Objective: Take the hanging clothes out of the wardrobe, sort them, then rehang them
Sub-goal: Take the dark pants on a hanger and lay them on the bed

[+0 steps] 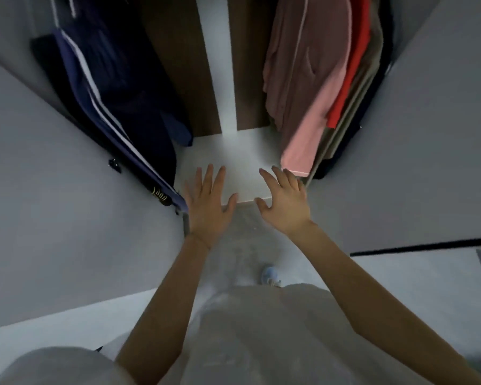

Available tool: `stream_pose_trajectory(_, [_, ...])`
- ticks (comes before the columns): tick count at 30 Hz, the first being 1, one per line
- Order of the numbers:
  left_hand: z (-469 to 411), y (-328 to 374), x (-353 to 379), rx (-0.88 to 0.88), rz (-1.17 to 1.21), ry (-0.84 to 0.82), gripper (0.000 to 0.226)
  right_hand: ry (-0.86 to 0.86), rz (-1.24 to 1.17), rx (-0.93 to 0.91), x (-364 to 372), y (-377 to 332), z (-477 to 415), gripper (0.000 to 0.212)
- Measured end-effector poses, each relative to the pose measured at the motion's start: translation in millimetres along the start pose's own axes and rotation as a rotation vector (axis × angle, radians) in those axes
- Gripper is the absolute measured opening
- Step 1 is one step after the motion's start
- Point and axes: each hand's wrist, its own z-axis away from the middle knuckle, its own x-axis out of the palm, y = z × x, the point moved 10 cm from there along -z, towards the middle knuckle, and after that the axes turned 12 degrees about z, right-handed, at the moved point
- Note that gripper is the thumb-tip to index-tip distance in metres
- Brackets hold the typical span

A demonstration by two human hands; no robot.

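The person stands in front of an open wardrobe (217, 65) and looks down into it. Both hands are stretched out with the fingers spread wide, and they hold nothing. The left hand (208, 207) is over the front edge of the white wardrobe floor (233, 159), near its left corner. The right hand (283, 201) is over the same front edge, nearer the right corner. I cannot tell if the hands touch the floor or just float above it.

The clothes are all hanging inside. On the left side hangs a dark blue jacket (109, 101) with white stripes. On the right side hang a dusty pink top (297, 59), a light pink top (311, 134), a red top (350, 79) and some pale clothes (372, 68) behind them. The light pink top's bottom edge is just beside the right hand. The middle of the wardrobe is bare between the two bunches.

I think the job has hardly begun, since nothing is out yet.

What could go wrong? The right-side clothes are packed close together. Pulling on one by its cloth may drag the others along or slip it off its hanger. The hangers and the rail are out of sight at the top, so a blind grab may miss them. The picture is blurry too, which hints at quick movement.
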Motion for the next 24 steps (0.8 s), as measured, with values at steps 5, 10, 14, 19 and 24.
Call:
stream_pose_trajectory(5, [-18.9,-22.4,-36.0,-0.159,-0.012,0.105,0.071,-0.041,0.050,-0.177,-11.7,-31.8,-60.6,0.069])
stream_pose_trajectory(10, [-37.0,-48.0,-75.6,-0.256,0.011,0.246,0.072,-0.051,0.063,-0.328,-26.4,-82.0,-102.5,0.069])
stream_pose_trajectory(14, [-59.2,-69.2,-98.7,-0.261,0.027,0.331,0.068,-0.020,0.047,-0.408,-37.7,-119.9,-140.7,0.069])
stream_pose_trajectory(19, [-84.3,-104.3,-128.4,-0.281,0.044,0.428,0.065,0.004,0.018,-0.443,-48.3,-158.5,-182.1,0.069])
stream_pose_trajectory(24, [-108.7,-113.4,-174.4,-0.204,0.102,0.582,0.061,0.041,-0.050,-0.452,-64.1,-186.5,-212.0,0.068])
